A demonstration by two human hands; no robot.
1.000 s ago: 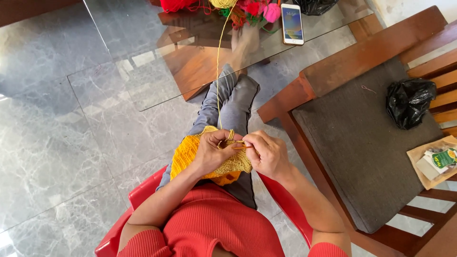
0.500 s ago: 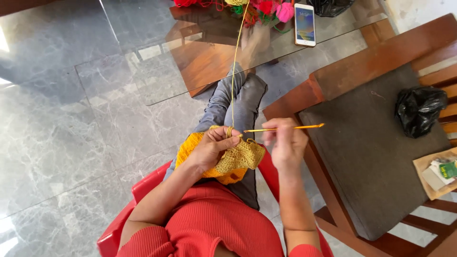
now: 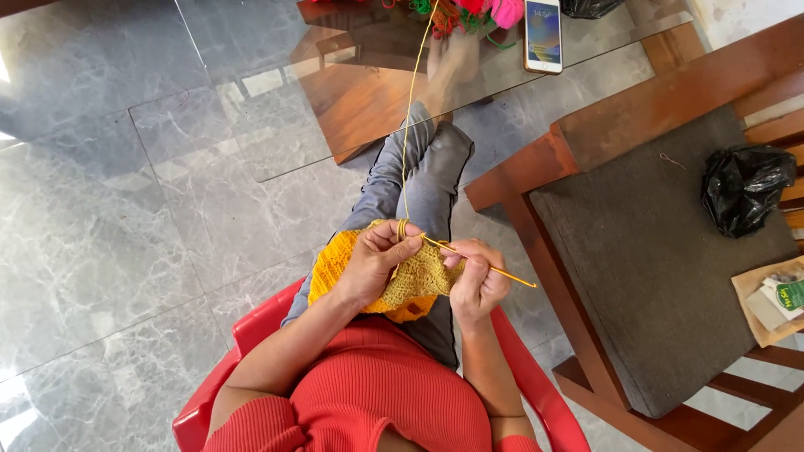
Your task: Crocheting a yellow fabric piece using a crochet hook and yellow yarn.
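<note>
My right hand (image 3: 479, 285) has dropped the crochet hook (image 3: 486, 265) toward four o'clock; left hand (image 3: 378, 259) grips yellow fabric (image 3: 414, 280). Keep yarn (image 3: 408, 125) taut.

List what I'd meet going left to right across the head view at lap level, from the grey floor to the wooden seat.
Grey marble floor → left hand holding the yellow crochet piece → right hand holding the crochet hook → dark seat cushion → black plastic bag

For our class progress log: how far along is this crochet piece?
Done: a sizeable yellow crocheted panel lies on the lap. In hand: the left hand holds its edge, and the right hand works the crochet hook. Left: the yellow yarn is uncut, running to the glass table.
</note>
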